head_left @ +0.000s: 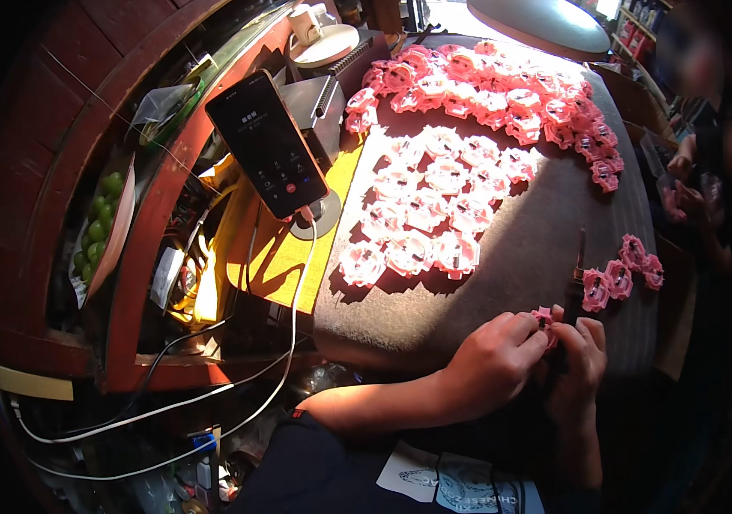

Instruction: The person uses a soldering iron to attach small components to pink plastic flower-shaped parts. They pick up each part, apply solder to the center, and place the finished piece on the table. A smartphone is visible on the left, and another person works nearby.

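Observation:
Close to the near right edge of a grey padded work surface [503, 257], my left hand [490, 368] pinches a small pink plastic part [542, 318] with a dark centre. My right hand [580, 364] meets it from the other side, its fingertips closed by the same part. A slim dark tool [577, 287] with a thin shaft rises from the right hand's grip; its exact kind is unclear. Just beyond that hand lie several loose pink parts [618, 278]. Rows of similar pink parts [426, 210] lie in sunlight farther left.
A heap of pink parts [503, 90] covers the far side. At left, a smartphone [267, 146] stands propped, a white cable [301, 265] trailing from it. Green grapes [102, 218] sit on a shelf. Another person's hand [687, 197] is at the right.

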A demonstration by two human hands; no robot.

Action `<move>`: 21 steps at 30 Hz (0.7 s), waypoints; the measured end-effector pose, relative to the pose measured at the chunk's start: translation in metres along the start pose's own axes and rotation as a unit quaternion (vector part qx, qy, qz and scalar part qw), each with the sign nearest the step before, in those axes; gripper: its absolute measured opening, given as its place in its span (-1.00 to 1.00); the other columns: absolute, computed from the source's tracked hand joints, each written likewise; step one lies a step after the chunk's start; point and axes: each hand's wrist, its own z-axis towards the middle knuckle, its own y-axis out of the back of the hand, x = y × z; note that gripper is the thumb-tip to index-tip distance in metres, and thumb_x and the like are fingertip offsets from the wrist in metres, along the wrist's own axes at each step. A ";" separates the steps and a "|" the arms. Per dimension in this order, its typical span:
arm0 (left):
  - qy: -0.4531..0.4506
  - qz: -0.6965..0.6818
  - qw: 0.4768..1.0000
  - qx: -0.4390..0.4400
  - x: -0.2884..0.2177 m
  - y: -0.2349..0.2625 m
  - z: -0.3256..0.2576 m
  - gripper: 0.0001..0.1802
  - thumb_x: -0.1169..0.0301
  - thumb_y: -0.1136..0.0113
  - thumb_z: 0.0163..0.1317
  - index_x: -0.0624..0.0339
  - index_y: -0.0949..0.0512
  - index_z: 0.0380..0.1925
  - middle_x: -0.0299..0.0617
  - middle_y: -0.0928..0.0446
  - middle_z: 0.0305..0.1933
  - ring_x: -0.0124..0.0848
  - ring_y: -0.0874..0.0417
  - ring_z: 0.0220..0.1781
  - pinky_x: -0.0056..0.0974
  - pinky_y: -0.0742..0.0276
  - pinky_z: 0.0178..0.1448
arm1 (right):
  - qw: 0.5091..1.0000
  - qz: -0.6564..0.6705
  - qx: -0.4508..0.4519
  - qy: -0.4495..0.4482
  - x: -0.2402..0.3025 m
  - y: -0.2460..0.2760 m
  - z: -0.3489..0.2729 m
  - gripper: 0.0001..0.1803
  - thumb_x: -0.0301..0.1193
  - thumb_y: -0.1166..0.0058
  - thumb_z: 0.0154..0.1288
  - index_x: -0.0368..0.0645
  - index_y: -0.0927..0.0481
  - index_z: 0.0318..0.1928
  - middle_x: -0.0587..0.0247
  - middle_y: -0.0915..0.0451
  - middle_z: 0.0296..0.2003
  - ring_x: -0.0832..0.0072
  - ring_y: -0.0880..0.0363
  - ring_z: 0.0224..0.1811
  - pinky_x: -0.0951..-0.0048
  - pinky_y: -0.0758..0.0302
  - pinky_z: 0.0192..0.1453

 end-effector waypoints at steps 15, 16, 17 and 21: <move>-0.001 -0.004 1.000 0.000 -0.001 0.002 0.001 -0.65 0.55 -0.38 0.17 0.35 -0.65 -0.01 0.04 -0.61 0.03 -0.01 -0.69 -0.08 -0.03 -0.66 0.03 | 1.000 0.003 0.001 -0.008 0.003 0.003 -0.001 -0.60 -0.24 -0.33 0.42 -0.20 -0.63 0.14 -0.06 -0.75 0.12 0.04 -0.69 -0.02 0.10 -0.65 0.04; -0.002 -0.005 1.000 -0.001 0.000 0.002 0.001 -0.65 0.55 -0.38 0.17 0.36 -0.65 -0.01 0.04 -0.61 0.03 0.00 -0.69 -0.08 -0.03 -0.66 0.04 | 1.000 0.004 0.001 -0.008 0.004 0.003 0.000 -0.60 -0.26 -0.34 0.41 -0.20 -0.63 0.13 -0.06 -0.76 0.11 0.04 -0.69 -0.03 0.10 -0.65 0.04; -0.003 -0.006 1.000 -0.001 0.000 0.002 0.001 -0.65 0.55 -0.38 0.17 0.36 -0.65 -0.01 0.05 -0.61 0.03 0.00 -0.68 -0.08 -0.03 -0.66 0.03 | 1.000 0.006 0.002 -0.007 0.005 0.003 0.001 -0.60 -0.27 -0.34 0.40 -0.20 -0.63 0.13 -0.07 -0.76 0.11 0.04 -0.70 -0.03 0.10 -0.65 0.04; -0.003 -0.005 1.000 0.007 0.000 0.002 0.000 -0.64 0.56 -0.39 0.17 0.37 -0.65 -0.01 0.06 -0.62 0.05 0.01 -0.69 -0.05 -0.03 -0.67 0.05 | 1.000 0.001 -0.009 0.005 0.006 0.002 0.004 -0.61 -0.34 -0.36 0.35 -0.20 -0.63 0.12 -0.06 -0.77 0.03 0.04 -0.69 -0.07 0.10 -0.64 -0.01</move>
